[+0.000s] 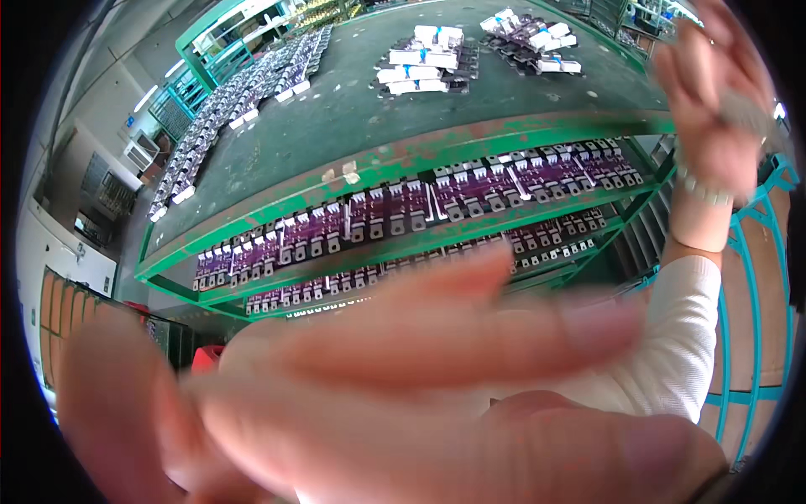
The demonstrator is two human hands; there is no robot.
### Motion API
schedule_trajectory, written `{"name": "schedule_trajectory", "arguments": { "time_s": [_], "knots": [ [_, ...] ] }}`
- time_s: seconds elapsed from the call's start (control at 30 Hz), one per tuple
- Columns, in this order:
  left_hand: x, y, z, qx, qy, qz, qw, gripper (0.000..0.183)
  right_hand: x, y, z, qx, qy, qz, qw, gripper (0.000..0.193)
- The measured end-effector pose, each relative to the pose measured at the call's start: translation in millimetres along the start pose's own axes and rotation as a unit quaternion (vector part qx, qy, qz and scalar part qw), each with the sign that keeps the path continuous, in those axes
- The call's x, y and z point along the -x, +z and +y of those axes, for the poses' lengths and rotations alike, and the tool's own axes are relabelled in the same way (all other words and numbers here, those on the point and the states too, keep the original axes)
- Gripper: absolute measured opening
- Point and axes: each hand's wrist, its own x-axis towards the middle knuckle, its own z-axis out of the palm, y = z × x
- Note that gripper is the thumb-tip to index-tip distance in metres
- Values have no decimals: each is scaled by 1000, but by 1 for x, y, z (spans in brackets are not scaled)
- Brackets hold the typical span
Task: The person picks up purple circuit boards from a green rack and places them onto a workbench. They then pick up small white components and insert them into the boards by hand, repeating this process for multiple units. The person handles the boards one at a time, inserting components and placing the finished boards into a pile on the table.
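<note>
"So, from the head camera: where are the hands?"

"The left hand (378, 420) fills the foreground, blurred, fingers extended and parted, nothing visible in its grip. The right hand (714, 76) is raised at the right edge, beside a green-framed bench (311, 134), fingers partly bent; whether it holds anything is unclear."

"And the parts?"

"Rows of purple-and-metal parts (378, 210) line the shelf under the benchtop, beyond the left hand, neither hand seen touching them."

"How far along is the work?"

"Judging by the layout, those rows are set out, as is a long spread of dark parts (218, 118) on the top's left side. What remains cannot be told."

"The count?"

"Two hands, one bench, two stacks: a left stack (424, 59), showing about four white bundles, and a right stack (550, 38), too jumbled to count. At least two shelves hold parts, too many to number."
</note>
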Motion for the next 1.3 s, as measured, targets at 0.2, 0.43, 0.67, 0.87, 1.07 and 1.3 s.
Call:
{"name": "schedule_trajectory", "arguments": {
  "time_s": [0.2,0.43,0.67,0.87,1.07,1.3],
  "knots": [
    [-16,62,-12,122,195,38,973,70,44,-12,-31,109,71,48,990,57],
    [-24,91,19,148,315,-82,934,54,46,-46,-53,177,79,64,979,54],
    [-24,113,-11,60,402,143,902,29,63,-61,-50,166,73,80,980,52],
    [-55,131,-1,40,274,110,955,33,62,-80,-59,181,72,94,976,49],
    [-79,158,31,30,228,62,971,37,88,-78,-54,167,70,112,977,47],
    [-58,157,14,153,274,-43,948,45,92,-74,-45,129,48,110,984,45]
  ]
}}
